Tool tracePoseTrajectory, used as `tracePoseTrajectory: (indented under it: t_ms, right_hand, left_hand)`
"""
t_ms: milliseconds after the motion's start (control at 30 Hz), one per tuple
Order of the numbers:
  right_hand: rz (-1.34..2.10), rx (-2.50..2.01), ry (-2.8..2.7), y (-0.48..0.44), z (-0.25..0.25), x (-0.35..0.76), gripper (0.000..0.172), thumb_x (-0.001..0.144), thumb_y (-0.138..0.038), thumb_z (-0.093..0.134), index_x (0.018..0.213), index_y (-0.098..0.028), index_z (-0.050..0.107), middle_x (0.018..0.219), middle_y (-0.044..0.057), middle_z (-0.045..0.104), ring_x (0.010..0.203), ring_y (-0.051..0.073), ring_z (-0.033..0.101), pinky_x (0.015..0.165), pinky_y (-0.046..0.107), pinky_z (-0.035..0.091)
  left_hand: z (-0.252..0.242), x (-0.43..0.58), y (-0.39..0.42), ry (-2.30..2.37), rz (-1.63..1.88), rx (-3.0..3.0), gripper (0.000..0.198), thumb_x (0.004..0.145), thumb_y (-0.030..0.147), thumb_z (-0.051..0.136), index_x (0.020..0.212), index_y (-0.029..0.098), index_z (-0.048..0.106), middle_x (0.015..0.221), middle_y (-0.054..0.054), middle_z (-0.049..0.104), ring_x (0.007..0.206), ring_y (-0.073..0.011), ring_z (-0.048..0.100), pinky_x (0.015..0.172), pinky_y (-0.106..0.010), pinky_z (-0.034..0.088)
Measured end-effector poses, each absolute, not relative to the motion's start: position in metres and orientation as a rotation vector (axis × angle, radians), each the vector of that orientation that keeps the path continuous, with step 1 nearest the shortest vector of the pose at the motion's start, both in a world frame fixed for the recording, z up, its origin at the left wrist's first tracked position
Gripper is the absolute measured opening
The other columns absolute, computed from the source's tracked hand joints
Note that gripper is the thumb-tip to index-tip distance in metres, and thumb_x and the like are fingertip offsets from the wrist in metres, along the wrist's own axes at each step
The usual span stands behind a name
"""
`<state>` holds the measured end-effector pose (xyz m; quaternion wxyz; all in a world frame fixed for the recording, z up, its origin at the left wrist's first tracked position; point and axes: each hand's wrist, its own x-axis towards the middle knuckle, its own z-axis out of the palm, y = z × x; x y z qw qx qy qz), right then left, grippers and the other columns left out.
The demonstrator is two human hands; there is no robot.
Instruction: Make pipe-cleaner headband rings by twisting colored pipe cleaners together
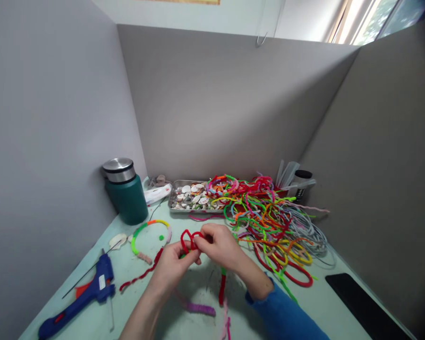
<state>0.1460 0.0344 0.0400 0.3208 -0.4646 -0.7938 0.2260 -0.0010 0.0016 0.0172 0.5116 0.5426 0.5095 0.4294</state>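
Observation:
A red pipe cleaner (184,234), bent into loops, is held up over the middle of the table. My left hand (175,264) pinches it from below, with a bit of green showing near the fingers. The fingers of my right hand (219,245) are closed on the same red loops from the right side. Under the hands, a purple pipe cleaner piece (200,309) and a red piece (222,289) with green and pink ends show. Left of my left hand are a twisted red pipe cleaner (141,275) and a curved multicoloured ring (133,242).
A blue glue gun (99,283) lies at left, below a green flask (127,200). Behind stands a metal tray (179,211) of shells or buttons. A big tangle of coloured pipe cleaners (269,226) fills the right. A black flat object (361,302) lies at the right edge. Grey partitions (216,108) surround the table.

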Motion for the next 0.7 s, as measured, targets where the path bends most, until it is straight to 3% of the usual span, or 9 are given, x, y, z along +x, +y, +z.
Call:
tracePoseTrajectory:
  t_ms: [133,233,333,533,700]
  right_hand:
    - [0.542,-1.298,-2.047,0.034,0.039,0.145,0.022,0.074,-0.021,0.055,0.054,-0.016,0.046,0.055,-0.005,0.041,0.054,0.008,0.034,0.051,0.023,0.021]
    - [0.917,-1.232,-1.956,0.037,0.043,0.148,0.026,0.078,-0.031,0.054,0.057,-0.016,0.048,0.054,-0.005,0.040,0.053,0.008,0.035,0.049,0.021,0.024]
    - [1.295,-1.094,-1.790,0.040,0.044,0.150,0.028,0.078,-0.038,0.055,0.064,-0.015,0.052,0.057,-0.004,0.044,0.053,0.008,0.037,0.048,0.019,0.028]
    - [1.425,-1.103,-1.694,0.044,0.042,0.152,0.030,0.076,-0.037,0.058,0.059,-0.014,0.051,0.051,-0.005,0.042,0.050,0.007,0.036,0.048,0.020,0.028]
    - [1.348,-0.967,-1.811,0.043,0.044,0.155,0.018,0.077,-0.029,0.059,0.086,-0.014,0.063,0.074,0.000,0.059,0.065,0.010,0.050,0.060,0.021,0.039]
  left_hand:
    - [0.012,-0.001,0.004,1.238,1.054,1.328,0.029,0.070,0.041,0.064,0.058,0.014,0.062,0.056,0.001,0.058,0.055,-0.0119,0.047,0.056,-0.022,0.032]
    - [0.009,-0.001,0.005,1.229,1.035,1.243,0.035,0.071,0.047,0.061,0.058,0.014,0.060,0.041,0.007,0.040,0.040,-0.0065,0.029,0.045,-0.021,0.021]
    - [0.009,-0.001,0.005,1.223,1.036,1.144,0.040,0.071,0.051,0.060,0.056,0.014,0.058,0.037,0.009,0.028,0.037,-0.0051,0.018,0.042,-0.022,0.011]
    - [0.008,0.000,0.005,1.240,1.053,1.053,0.041,0.069,0.051,0.061,0.052,0.014,0.055,0.037,0.009,0.026,0.037,-0.0046,0.017,0.041,-0.022,0.008]
    - [0.007,-0.002,0.005,1.260,1.035,1.137,0.038,0.070,0.047,0.062,0.051,0.014,0.057,0.038,0.008,0.031,0.038,-0.0047,0.020,0.041,-0.022,0.010]
